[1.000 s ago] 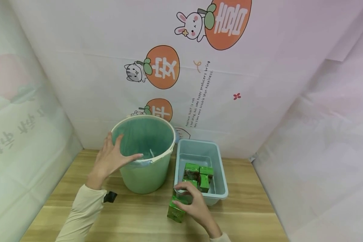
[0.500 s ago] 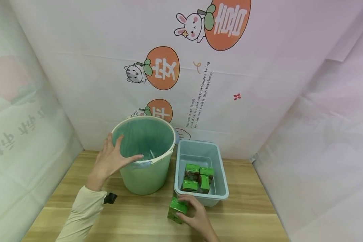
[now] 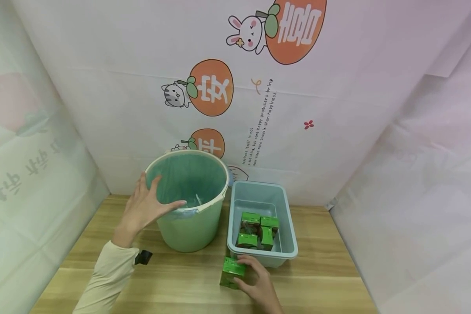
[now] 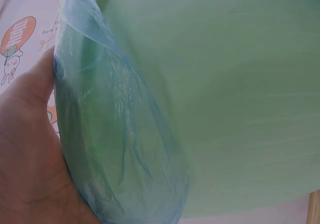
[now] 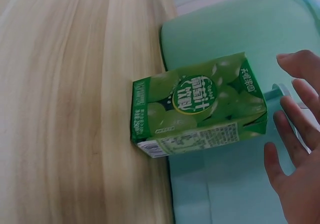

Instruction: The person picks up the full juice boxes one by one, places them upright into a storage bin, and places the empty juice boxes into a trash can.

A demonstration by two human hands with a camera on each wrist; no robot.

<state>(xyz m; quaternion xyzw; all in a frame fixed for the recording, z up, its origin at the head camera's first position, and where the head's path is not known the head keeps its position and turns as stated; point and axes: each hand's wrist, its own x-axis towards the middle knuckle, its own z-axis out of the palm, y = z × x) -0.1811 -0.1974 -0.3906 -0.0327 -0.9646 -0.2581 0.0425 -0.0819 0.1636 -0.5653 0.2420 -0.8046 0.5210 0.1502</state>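
A green juice box (image 3: 232, 274) stands upright on the wooden table, just in front of the blue-grey bin (image 3: 292, 235). My right hand (image 3: 259, 285) is around its top end with thumb and fingers spread. In the right wrist view a gap shows between those fingers (image 5: 287, 126) and the juice box (image 5: 200, 104). At the left, my left hand (image 3: 143, 209) rests on the rim of a pale green bucket (image 3: 190, 231), fingers spread and fingertips over the edge. A thin bluish plastic liner (image 4: 120, 119) is folded over that rim beside the palm.
Several more green juice boxes (image 3: 248, 240) sit inside the bin, to the right of the bucket. A black strap end (image 3: 143, 257) sticks out by the left cuff. Printed white cloth (image 3: 318, 165) walls off the table (image 3: 180, 288) at the back and both sides.
My right hand has come down and back from the bin's front edge to the top of the front juice box, which has shifted slightly right. The left hand stays at the bucket rim.
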